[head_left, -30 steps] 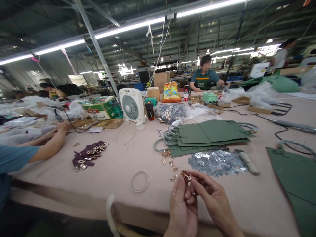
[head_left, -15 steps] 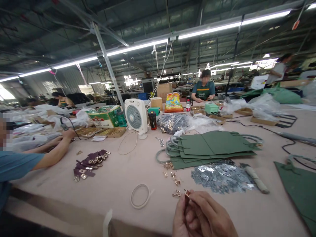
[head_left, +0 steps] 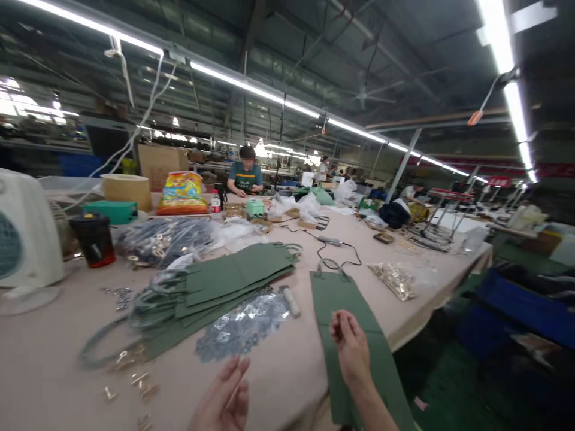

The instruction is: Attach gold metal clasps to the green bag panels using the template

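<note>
My left hand [head_left: 224, 398] is over the table's near side, its fingers loosely stretched and apart, with nothing visible in them. My right hand [head_left: 353, 347] hovers above a long green panel [head_left: 336, 293] with loop handles at its far end. Its fingers are pinched together; anything between them is too small to make out. Left of that panel lies a heap of thin grey metal plates [head_left: 240, 323], with a pale roll [head_left: 291, 302] at its edge. A stack of green panels [head_left: 233, 275] rests behind the heap. Several gold-coloured metal fittings [head_left: 141, 380] are scattered left of my left hand.
A white fan [head_left: 27, 233], a dark tumbler [head_left: 92, 239] and a plastic bag of dark parts [head_left: 168, 239] stand at the left. A bag of gold pieces [head_left: 395, 280] and a corded tool [head_left: 329, 240] lie at the right. A co-worker [head_left: 245, 173] sits across the table.
The view has swung right. My hands were together holding a small copper-coloured piece; now they are apart, the right one over the green panel. That piece is no longer discernible.
</note>
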Available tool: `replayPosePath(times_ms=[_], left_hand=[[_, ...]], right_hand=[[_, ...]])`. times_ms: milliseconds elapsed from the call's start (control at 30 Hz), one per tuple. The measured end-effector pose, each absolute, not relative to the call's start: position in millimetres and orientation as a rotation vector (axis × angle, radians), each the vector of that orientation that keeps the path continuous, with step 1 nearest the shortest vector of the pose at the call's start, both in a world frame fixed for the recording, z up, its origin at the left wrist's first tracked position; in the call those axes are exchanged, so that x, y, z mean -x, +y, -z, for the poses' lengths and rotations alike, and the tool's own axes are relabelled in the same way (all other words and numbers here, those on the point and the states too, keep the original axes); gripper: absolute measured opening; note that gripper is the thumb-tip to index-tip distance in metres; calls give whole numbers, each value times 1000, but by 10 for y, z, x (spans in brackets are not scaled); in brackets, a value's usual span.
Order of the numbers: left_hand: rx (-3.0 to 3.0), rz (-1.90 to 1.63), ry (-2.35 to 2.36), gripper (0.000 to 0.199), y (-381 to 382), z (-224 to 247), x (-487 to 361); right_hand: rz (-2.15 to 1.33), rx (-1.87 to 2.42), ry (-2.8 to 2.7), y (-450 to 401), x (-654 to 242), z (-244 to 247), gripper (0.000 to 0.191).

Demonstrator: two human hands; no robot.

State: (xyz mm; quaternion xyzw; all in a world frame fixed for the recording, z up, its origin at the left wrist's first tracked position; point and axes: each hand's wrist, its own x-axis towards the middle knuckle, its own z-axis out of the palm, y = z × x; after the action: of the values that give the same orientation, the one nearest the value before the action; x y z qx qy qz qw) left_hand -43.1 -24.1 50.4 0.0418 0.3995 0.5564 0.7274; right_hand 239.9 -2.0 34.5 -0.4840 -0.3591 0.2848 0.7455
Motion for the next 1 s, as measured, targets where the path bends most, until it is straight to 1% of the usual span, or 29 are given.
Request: replayPosePath(times_ms=[67,167,300,400,500,600,733,833,1000], left_hand=[[-170,-1227,865,31,-95,-567,100],[-337,-1131,850,26,138,-545,-489],[-658,-992,941,32,458,-358,-1201],[-793,-958,959,37,664,-293,-1585],[-847,-963,877,43,803,-316,-1810],[-911,-992,796,46,820,-327,-1875],[-1079,-1072,620,43,619,-286,-1709],[-1238,-1137,552,46,364,-299,-1408],[-1298,-1199,705,60,-89,-334,-804]], right_hand=[[-635,986,-574,66,-2805,-180,39],[-695,893,-485,124,-3153,106,41],[-716,816,-498,119,-3243,308,37],[-736,811,-511,115,-3205,297,36],[-774,778,-458,113,-3189,287,35],[-779,735,-451,77,-3230,323,28],[-830,731,-480,-18,-3298,303,25],[-910,722,-466,-67,-3238,130,27],[-1022,711,-567,-17,-2871,-279,29]])
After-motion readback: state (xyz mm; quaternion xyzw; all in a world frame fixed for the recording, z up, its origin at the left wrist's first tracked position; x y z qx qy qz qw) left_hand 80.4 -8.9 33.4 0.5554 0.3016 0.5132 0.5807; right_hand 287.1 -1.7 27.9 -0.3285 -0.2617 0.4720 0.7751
